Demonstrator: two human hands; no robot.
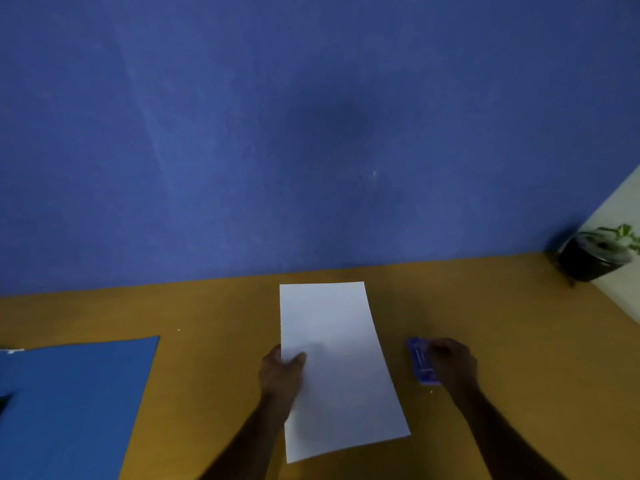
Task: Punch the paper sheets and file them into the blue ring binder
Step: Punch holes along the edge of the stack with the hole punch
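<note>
The paper (336, 368) lies mid-desk, its left edge pinched by the left hand (281, 370); the right hand (452, 363) grips a blue punch (419, 362) beside it. The blue binder (74, 407) rests far left on the mustard desk (214, 306), a potted plant (595, 254) in the corner against the blue wall (277, 133).

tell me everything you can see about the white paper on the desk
The paper is a plain white sheet or thin stack; which, the picture cannot show. It looks blank, with no holes visible. It lies on the brown desk, long side running away from the person, slightly skewed. The left hand grips its left edge, thumb on top. The right hand is off to its right on a small blue punch, not touching the paper.
</note>
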